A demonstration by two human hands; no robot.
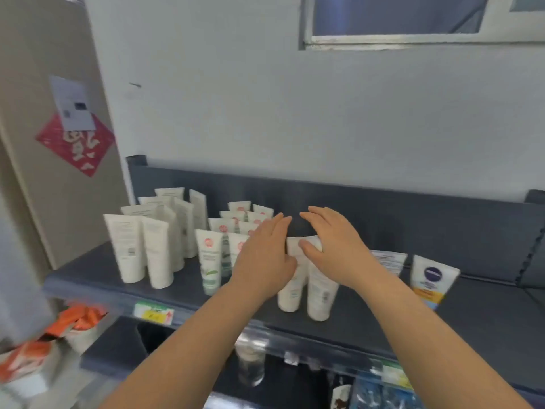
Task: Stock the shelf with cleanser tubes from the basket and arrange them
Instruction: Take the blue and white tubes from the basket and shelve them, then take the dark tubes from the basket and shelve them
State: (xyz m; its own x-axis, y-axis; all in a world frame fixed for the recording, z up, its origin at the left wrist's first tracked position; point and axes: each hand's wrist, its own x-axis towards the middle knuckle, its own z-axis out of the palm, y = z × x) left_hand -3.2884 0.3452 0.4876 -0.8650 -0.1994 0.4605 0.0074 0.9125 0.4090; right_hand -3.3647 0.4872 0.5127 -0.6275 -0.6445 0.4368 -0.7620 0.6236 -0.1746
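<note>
- Nearest, below the shelf edge and blurred: orange packets point(82, 317) and a clear jar point(250, 369) on a lower level.
- On the front lip of the dark grey shelf point(383, 320), towards the left: a yellow-and-green price tag point(153, 312).
- Just behind that lip, standing cap-down and touching side by side: two white cleanser tubes point(320, 293), faint pale print on the fronts, flat crimped ends up. Another crimped end right behind them, between the hands.
- Left hand point(265, 255) flat against the left side of this group, fingers straight and pressed together, pointing towards the back.
- Right hand point(336, 243) arched over the group's right side, fingers stretched and close together, thumb seemingly touching a crimped end; too blurred to be sure.
- Left of the hands, in rows: shorter red-logo tubes point(211, 261) with green leaf print. Further left: taller plain white tubes point(126, 249), all cap-down.
- Right of the hands, standing apart: a blue-logo tube point(432, 278) with a yellow band.
- Farthest: the shelf's back panel point(383, 211), then a pale wall point(295, 113).
</note>
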